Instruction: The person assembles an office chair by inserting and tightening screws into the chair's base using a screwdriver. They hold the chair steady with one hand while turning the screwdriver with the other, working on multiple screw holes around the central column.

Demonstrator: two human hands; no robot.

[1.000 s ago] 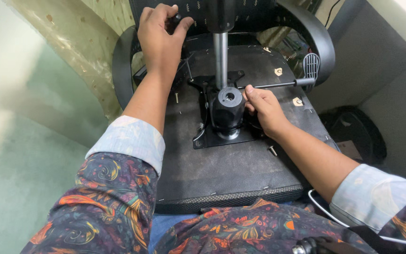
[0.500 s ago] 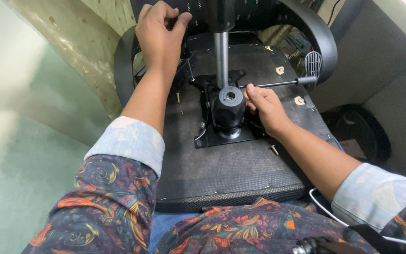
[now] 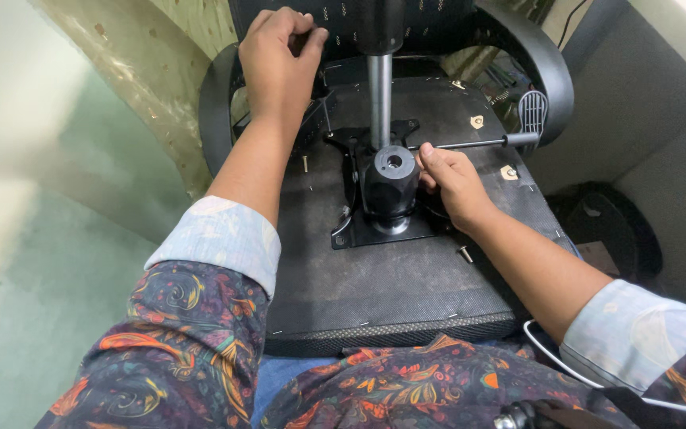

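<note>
An office chair lies upturned with its black seat underside (image 3: 406, 286) facing me. A black metal mechanism plate (image 3: 375, 226) with a round black knob (image 3: 391, 179) and a silver gas cylinder (image 3: 379, 95) stands at the middle. My left hand (image 3: 275, 56) is closed on the far edge of the seat near the backrest. My right hand (image 3: 450, 183) sits beside the knob, fingers closed around the thin metal lever rod (image 3: 470, 144), which ends in a grey paddle handle (image 3: 532, 111).
Black curved armrests (image 3: 545, 67) frame the seat on both sides. A loose bolt (image 3: 465, 254) lies on the seat underside near my right wrist. A grey partition stands to the right, a pale green floor to the left. A white cable (image 3: 549, 357) runs by my right sleeve.
Both hands keep their places; the view has shifted slightly, and my right hand has edged a little closer to the knob.
</note>
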